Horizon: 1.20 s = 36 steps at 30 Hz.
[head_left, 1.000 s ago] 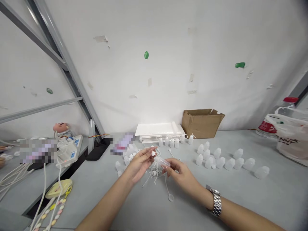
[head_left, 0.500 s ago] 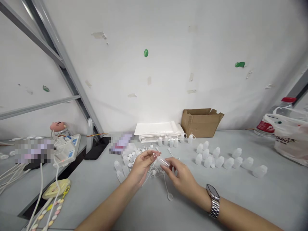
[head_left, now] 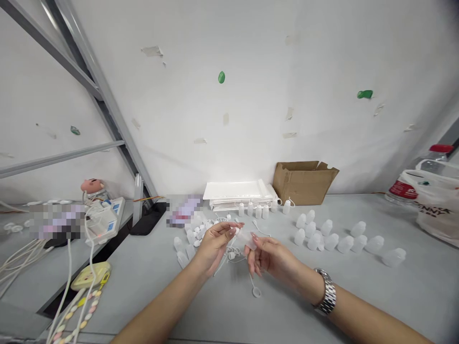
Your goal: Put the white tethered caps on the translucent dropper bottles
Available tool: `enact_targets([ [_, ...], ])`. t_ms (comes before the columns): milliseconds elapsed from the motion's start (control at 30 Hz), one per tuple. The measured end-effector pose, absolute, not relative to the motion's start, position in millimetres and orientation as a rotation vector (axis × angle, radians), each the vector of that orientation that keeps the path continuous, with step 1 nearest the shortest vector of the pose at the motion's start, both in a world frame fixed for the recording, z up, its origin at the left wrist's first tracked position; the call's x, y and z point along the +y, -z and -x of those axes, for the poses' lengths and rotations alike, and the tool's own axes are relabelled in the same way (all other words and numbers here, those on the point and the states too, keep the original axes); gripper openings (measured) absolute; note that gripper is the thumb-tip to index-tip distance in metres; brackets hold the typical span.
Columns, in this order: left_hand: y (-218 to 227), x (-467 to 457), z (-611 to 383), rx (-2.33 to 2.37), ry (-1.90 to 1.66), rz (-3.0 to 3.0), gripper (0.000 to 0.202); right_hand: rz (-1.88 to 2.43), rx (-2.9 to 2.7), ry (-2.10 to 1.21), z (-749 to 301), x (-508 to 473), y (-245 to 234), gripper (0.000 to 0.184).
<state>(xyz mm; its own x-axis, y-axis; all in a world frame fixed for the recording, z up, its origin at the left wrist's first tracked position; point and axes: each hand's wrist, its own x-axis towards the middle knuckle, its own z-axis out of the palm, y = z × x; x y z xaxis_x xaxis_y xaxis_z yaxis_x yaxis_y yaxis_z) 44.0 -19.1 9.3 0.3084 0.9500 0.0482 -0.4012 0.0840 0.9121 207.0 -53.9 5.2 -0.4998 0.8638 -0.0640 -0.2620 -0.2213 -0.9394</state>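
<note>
We're watching: left hand (head_left: 215, 246) pinching white nozzle cap (head_left: 233, 231), right hand (head_left: 268, 258) holding translucent dropper bottle (head_left: 248, 240) just beside it, above grey workbench (head_left: 143, 296). Dangling tether loop (head_left: 256, 292) could snag, jerking cap loose.

Matt, translucent plastic dropper bottle (head_left: 246, 238)
</note>
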Motion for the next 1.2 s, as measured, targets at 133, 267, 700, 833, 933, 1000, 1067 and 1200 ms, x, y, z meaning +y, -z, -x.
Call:
enact_targets([
  [133, -6, -19, -47, 0.731, -1.154, -0.964, 0.017, 0.993, -1.426, -1.499, -206, -58, -4, 0.035],
  [267, -3, -20, -50, 0.776, -1.169, -0.917, 0.016, 1.219, -1.606, -0.89, -202, -64, -1, 0.025],
  [700, -6, -22, -50, 0.688, -1.198, -0.916, 0.013, 0.906, -1.003, -1.811, -202, -54, -2, 0.043],
  [833, -4, -20, -50, 0.73, -1.243, -0.895, 0.014, 0.993, -1.076, -1.537, -197, -56, -4, 0.038],
  [933, -5, -20, -50, 0.763, -1.242, -0.905, 0.015, 1.014, -1.128, -1.46, -196, -57, -6, 0.036],
  [1000, -6, -21, -50, 0.761, -1.226, -0.934, 0.015, 0.992, -1.095, -1.568, -197, -57, -5, 0.04],
  [1067, -6, -23, -50, 0.736, -1.211, -0.974, 0.014, 0.971, -1.034, -1.711, -197, -57, -3, 0.048],
  [1200, -6, -23, -51, 0.731, -1.214, -1.002, 0.013, 1.003, -1.022, -1.696, -199, -55, -3, 0.05],
])
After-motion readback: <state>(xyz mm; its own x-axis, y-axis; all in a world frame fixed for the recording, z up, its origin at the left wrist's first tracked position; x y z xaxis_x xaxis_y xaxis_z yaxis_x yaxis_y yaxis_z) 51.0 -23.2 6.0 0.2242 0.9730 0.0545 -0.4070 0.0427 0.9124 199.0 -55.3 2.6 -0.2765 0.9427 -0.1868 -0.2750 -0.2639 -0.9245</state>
